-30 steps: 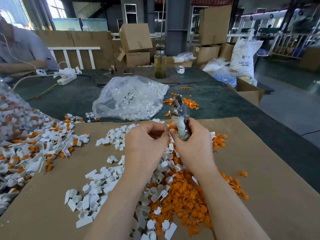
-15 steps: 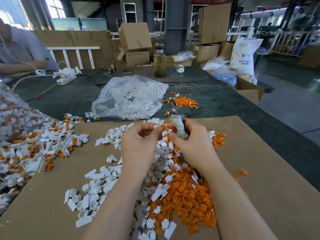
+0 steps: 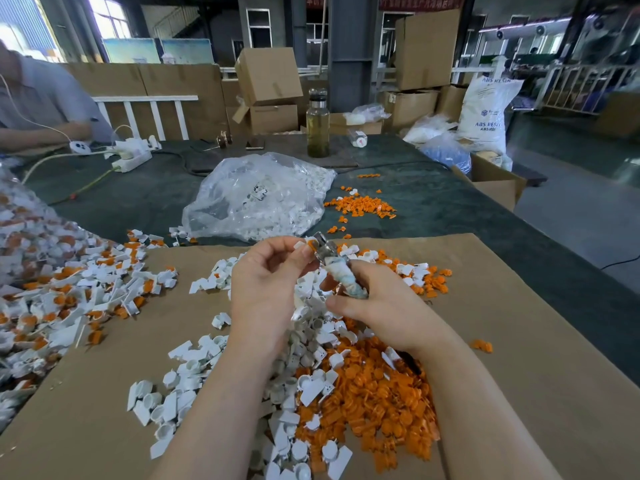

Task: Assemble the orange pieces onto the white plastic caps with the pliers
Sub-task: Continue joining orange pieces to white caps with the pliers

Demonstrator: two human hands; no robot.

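Observation:
My left hand (image 3: 266,282) pinches a white plastic cap with an orange piece (image 3: 306,244) between thumb and fingertips, right at the metal jaws of the pliers (image 3: 332,265). My right hand (image 3: 377,303) grips the pliers by their cloth-wrapped handles, jaws pointing up and left toward the cap. Below my hands lie a heap of loose orange pieces (image 3: 374,396) and a spread of loose white caps (image 3: 194,382) on brown cardboard (image 3: 519,393).
Assembled white-and-orange caps (image 3: 69,299) pile up at the left. A clear bag of white caps (image 3: 256,202) and scattered orange pieces (image 3: 360,206) lie on the green table behind. A glass bottle (image 3: 317,126), a power strip (image 3: 131,157) and a seated person (image 3: 38,102) are farther back.
Both hands have dropped lower and nearer to me. The pliers have tilted down from upright, and their jaws now meet the cap held in my left hand.

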